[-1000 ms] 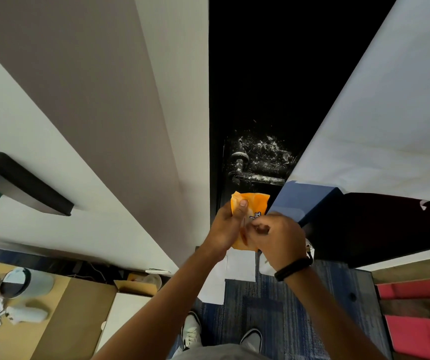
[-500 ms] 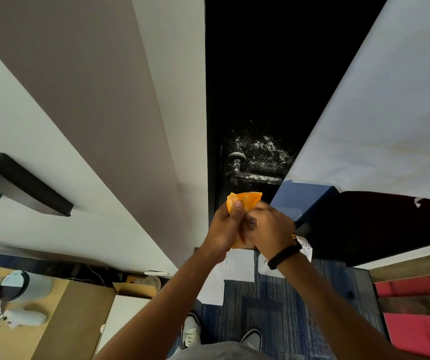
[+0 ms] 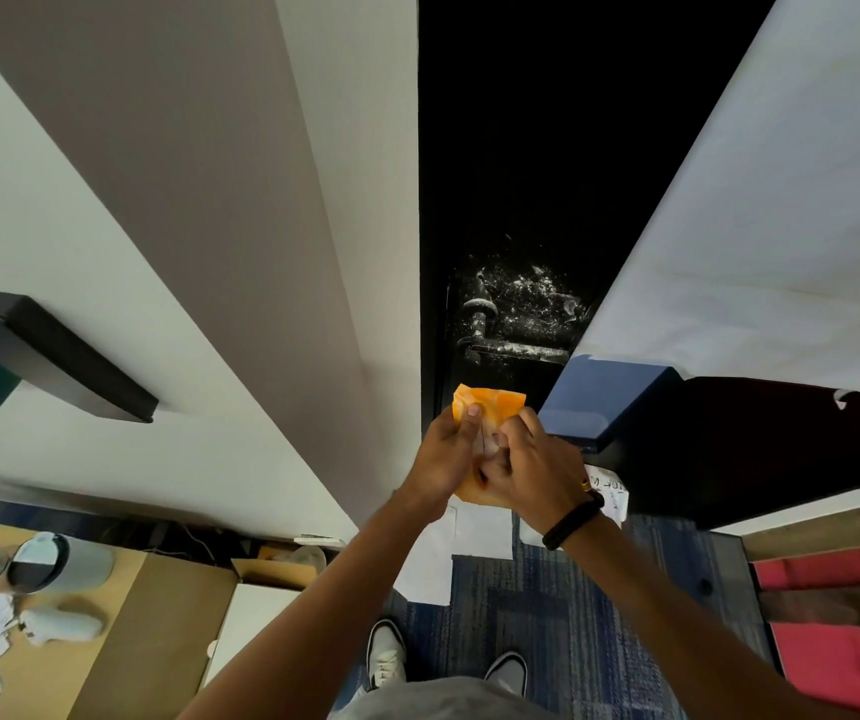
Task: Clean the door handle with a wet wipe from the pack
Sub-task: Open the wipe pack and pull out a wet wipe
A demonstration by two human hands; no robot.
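An orange wet-wipe pack (image 3: 493, 405) is held in front of the black door (image 3: 521, 148). My left hand (image 3: 448, 454) grips its left side, thumb across the front. My right hand (image 3: 532, 465) covers the pack's middle and lower right, fingers curled and pinching at its opening; no wipe shows. Just above the pack is the dark lever door handle (image 3: 513, 348), dusted with white specks, as is the door panel around it. Both hands are a short way below the handle and do not touch it.
A white wall (image 3: 261, 252) runs along the left with a black wall-mounted box (image 3: 54, 350). A paper-covered panel (image 3: 781, 226) and a blue block (image 3: 604, 402) stand on the right. White papers (image 3: 480, 532) lie on the blue carpet. A tan desk (image 3: 106, 615) with a cup is lower left.
Both hands with the pack rose slightly toward the handle. My right hand moved over the front of the pack and now covers more of it.
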